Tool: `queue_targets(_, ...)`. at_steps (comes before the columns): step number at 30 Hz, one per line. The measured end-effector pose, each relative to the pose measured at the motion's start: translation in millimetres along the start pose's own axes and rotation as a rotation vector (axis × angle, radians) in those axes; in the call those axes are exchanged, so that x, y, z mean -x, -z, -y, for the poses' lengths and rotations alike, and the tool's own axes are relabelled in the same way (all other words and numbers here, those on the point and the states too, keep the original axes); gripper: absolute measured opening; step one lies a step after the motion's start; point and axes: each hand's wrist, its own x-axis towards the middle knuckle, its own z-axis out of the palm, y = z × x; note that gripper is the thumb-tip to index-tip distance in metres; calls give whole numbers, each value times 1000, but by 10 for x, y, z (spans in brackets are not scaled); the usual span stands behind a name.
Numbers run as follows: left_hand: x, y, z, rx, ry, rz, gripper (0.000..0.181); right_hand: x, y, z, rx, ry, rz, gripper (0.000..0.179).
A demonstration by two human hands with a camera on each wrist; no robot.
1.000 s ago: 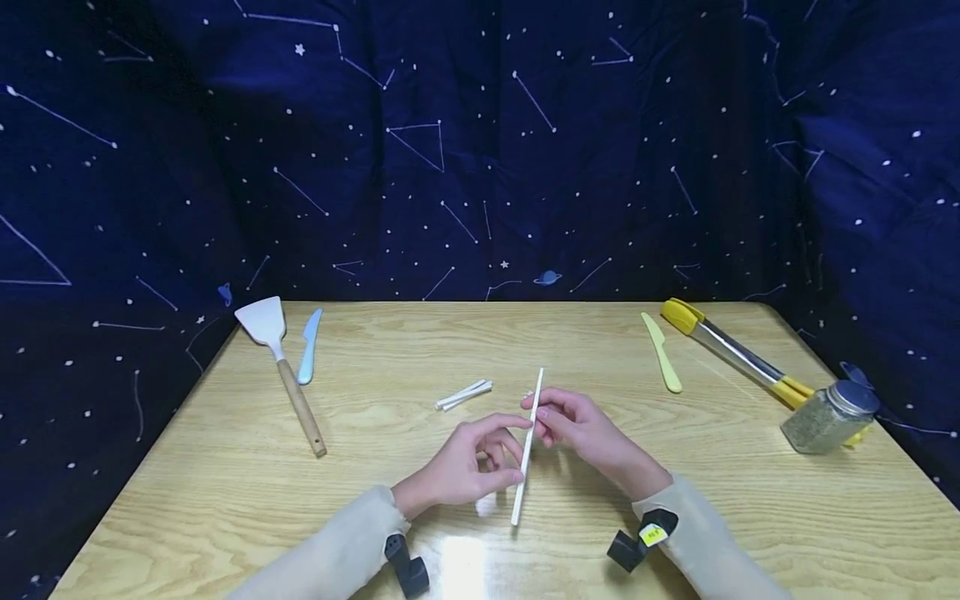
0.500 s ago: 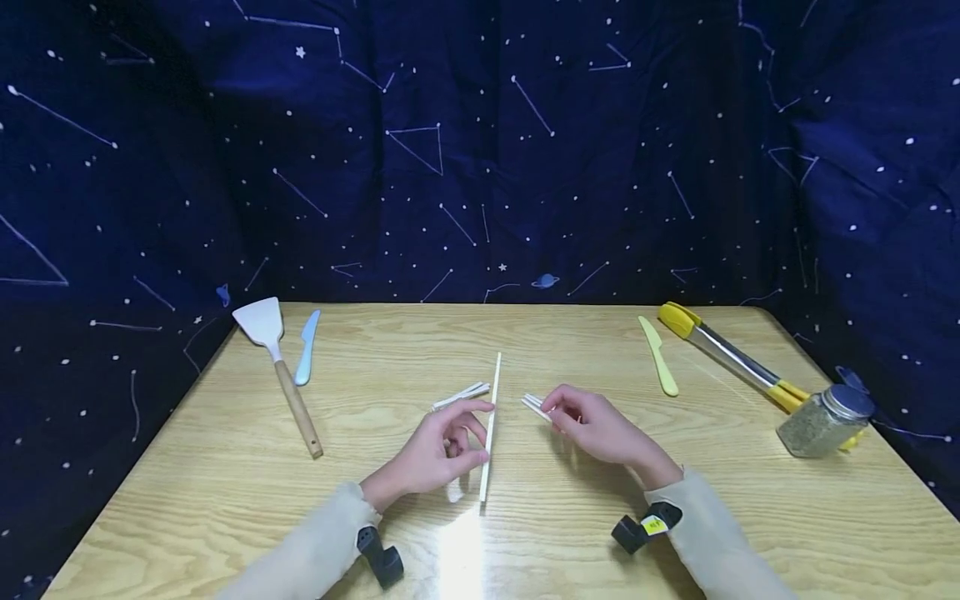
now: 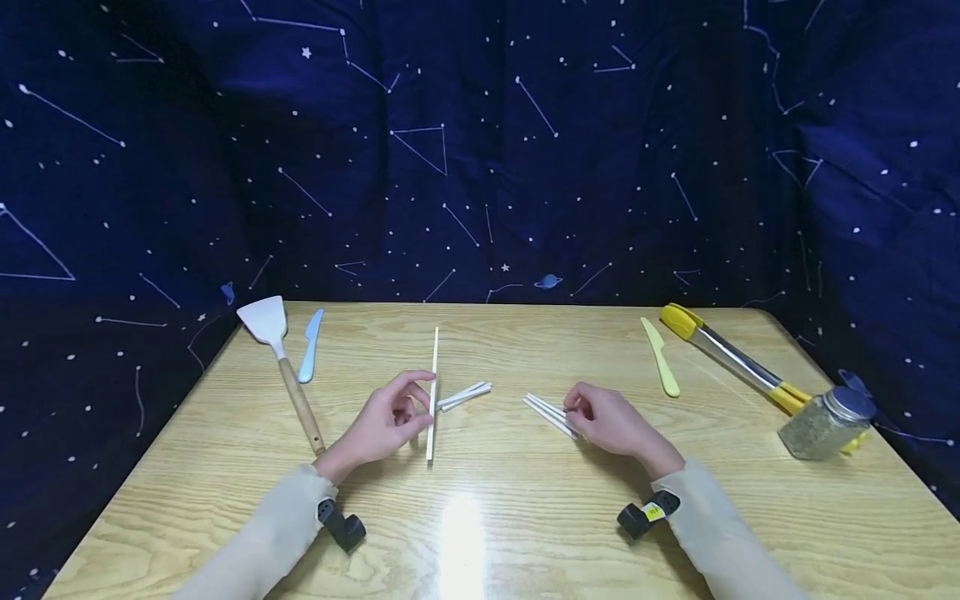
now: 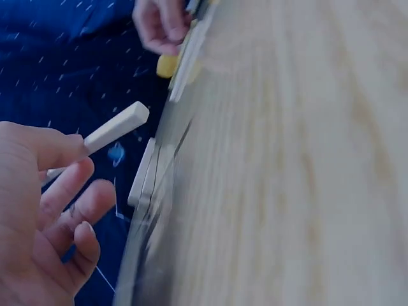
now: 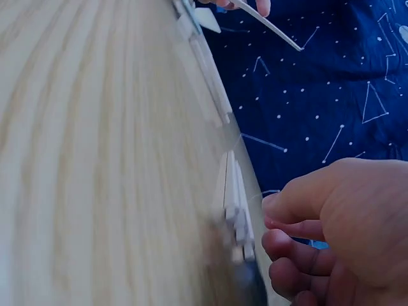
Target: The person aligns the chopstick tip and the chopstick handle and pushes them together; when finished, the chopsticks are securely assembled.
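Note:
In the head view, my left hand (image 3: 386, 421) pinches a long, thin white chopstick (image 3: 432, 400) between thumb and forefinger. The chopstick's square end points toward the left wrist camera. My right hand (image 3: 611, 419) hovers by a small group of short white sticks (image 3: 551, 415). Its fingers are bent, with the thumb near the forefinger and no object visible between them. In the right wrist view, the square ends of these sticks (image 5: 239, 236) lie just beside the fingertips. A second bunch of short white sticks (image 3: 467, 395) rests right of the chopstick.
A white spatula with a wooden handle (image 3: 296, 396) and a blue knife (image 3: 309, 350) lie on the left. On the right are a yellow-green knife (image 3: 662, 358), yellow-tipped tongs (image 3: 731, 358) and a glass spice jar (image 3: 825, 425). A dark starry cloth (image 3: 480, 150) hangs behind the table.
Both hands were at the chopstick a second ago. The right hand has let go and moved right to the short sticks. The left hand has carried the chopstick left and farther back.

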Motion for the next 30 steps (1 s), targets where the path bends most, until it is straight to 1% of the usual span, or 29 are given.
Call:
queue_targets(4, 46, 113, 63, -63, 73, -11, 51, -14, -18, -48, 28, -8, -7, 10)
queue_targets(6, 63, 164, 206, -81, 113, -8, 51, -14, -31, -69, 38, -3, -6, 10)
queue_targets(8, 75, 211, 353, -93, 139, 1, 51, -14, -40, -83, 49, 2, -5, 10)
queue_targets(11, 84, 273, 569, -118, 149, 11, 53, -12, -49, -87, 63, 3, 3, 9)
queue_targets(14, 85, 313, 600, -183, 137, 14, 52, -8, -46, -76, 71, 1, 8, 9)
queue_targets(19, 80, 341, 638, -375, 74, -13, 39, 8, -44, -63, 80, 2, 6, 8)
queue_targets(21, 88, 350, 647, -449, 66, -20, 33, 7, -49, -53, 86, 2, 4, 9)
queue_targets(22, 93, 354, 648, -475, 69, -17, 32, 5, -52, -50, 86, -1, 4, 9)
queue_targets(26, 107, 366, 627, -568, 116, 9, 31, -2, -55, -33, 94, -7, 5, 10)
queue_targets(30, 91, 375, 564, -634, 151, 36, 33, -4, -56, -15, 105, -18, 3, 10)
